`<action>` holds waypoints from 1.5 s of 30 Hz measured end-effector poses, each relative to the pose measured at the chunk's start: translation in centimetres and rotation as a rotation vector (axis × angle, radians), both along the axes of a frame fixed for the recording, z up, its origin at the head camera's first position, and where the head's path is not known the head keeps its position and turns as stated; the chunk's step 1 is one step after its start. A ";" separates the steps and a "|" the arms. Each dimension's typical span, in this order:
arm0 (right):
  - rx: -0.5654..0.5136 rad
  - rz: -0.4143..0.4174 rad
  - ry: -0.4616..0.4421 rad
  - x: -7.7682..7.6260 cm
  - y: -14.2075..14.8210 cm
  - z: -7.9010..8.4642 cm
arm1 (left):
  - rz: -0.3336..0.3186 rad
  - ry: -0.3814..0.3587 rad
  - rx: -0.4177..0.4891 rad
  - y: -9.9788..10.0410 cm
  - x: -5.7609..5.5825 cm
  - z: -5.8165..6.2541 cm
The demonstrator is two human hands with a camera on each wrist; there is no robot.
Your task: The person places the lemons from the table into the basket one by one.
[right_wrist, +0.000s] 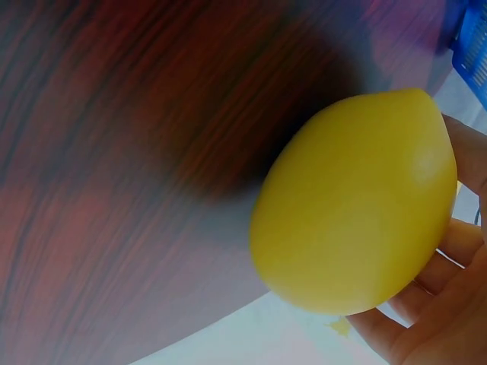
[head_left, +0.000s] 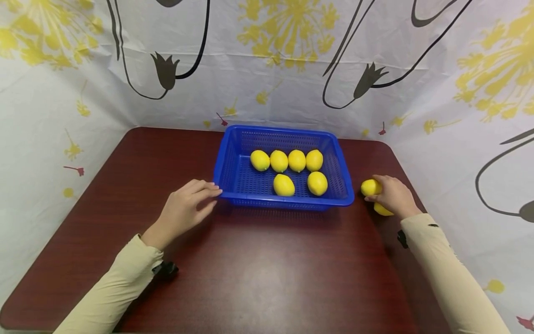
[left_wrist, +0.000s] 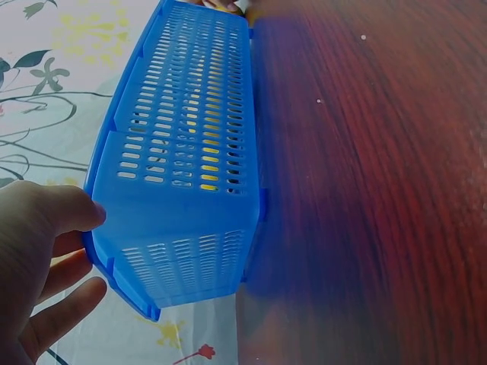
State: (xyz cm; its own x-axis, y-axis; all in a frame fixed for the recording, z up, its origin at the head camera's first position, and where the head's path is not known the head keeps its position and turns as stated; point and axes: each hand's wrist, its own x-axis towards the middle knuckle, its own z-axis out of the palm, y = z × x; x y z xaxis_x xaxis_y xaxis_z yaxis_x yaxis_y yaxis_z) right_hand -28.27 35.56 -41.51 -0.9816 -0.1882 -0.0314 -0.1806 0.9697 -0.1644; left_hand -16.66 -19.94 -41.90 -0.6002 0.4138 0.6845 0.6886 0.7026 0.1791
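Observation:
A blue plastic basket [head_left: 288, 201] holds several yellow lemons [head_left: 284, 185] on its slotted floor. At its near left corner my left hand [head_left: 183, 208] pinches the rim. The left wrist view shows the thumb [left_wrist: 76, 209] against the rim, with a finger passing behind it. To the right of the basket, my right hand [head_left: 392, 195] grips a lemon [head_left: 370, 187] between thumb and fingers. Partly under that hand lies a second lemon [head_left: 382, 210]. One lemon [right_wrist: 354, 205] fills much of the right wrist view, hiding part of the fingers.
The dark red wooden table [head_left: 267, 278] has rounded far corners. Behind and beside it hangs a white cloth [head_left: 233, 83] printed with yellow flowers and dark stems. The right hand's lemons are near the table's right edge.

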 end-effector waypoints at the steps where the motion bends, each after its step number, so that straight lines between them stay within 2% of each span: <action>1: -0.001 -0.002 0.001 0.0 0.0 0.0 | 0.000 0.000 0.000 0.0 0.0 0.0; 15: -0.024 0.032 0.050 0.1 -0.4 0.4 | -0.003 0.001 0.010 0.0 0.2 0.0; 23: -0.021 0.074 0.061 0.0 -0.9 2.2 | -0.006 0.007 0.010 -0.1 0.2 0.1; 30: -0.055 0.122 0.149 -0.2 -1.3 3.7 | -0.006 0.007 0.009 -0.1 0.2 0.0; 38: -0.090 0.137 0.180 0.0 -1.9 5.7 | -0.012 0.008 0.012 -0.2 0.0 -0.2; 45: -0.082 0.146 0.190 0.2 -2.6 6.8 | -0.015 0.002 0.011 -0.2 -0.1 -0.3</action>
State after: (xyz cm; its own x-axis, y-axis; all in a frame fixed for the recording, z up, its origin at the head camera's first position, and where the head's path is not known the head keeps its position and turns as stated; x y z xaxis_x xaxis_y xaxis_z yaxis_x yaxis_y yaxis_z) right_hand -28.10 32.95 -34.69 -0.9307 -0.3224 0.1726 -0.3527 0.9159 -0.1914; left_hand -16.78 -20.12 -42.18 -0.5930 0.4150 0.6900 0.6991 0.6905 0.1856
